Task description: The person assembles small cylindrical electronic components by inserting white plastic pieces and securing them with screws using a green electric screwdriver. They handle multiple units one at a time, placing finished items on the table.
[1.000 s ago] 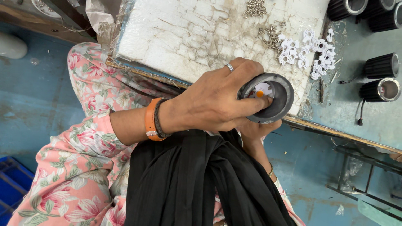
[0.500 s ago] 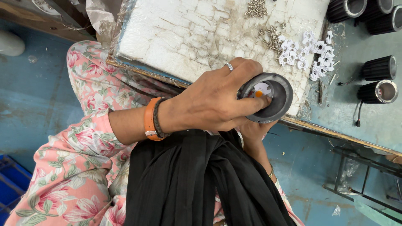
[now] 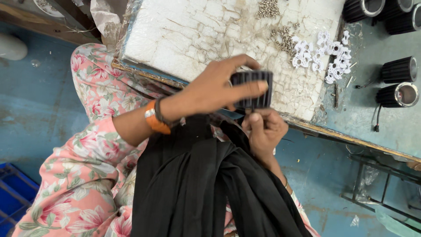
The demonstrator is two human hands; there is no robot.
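A black ribbed cylindrical housing [image 3: 252,89] is held side-on above the table edge (its open end unseen).

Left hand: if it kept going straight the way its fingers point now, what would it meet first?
The left hand grips the black ribbed cylinder, fingers pointing toward the table's far right. Straight on, it would likely first meet the pile of small white plastic parts on the cracked white board, though depth is unclear.

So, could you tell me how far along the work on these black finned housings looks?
Four black ribbed cylindrical housings stand at the table's right edge. One ribbed housing is in hand, gripped by the left hand with the right hand beneath. Small white plastic rings and a pile of metal screws remain.
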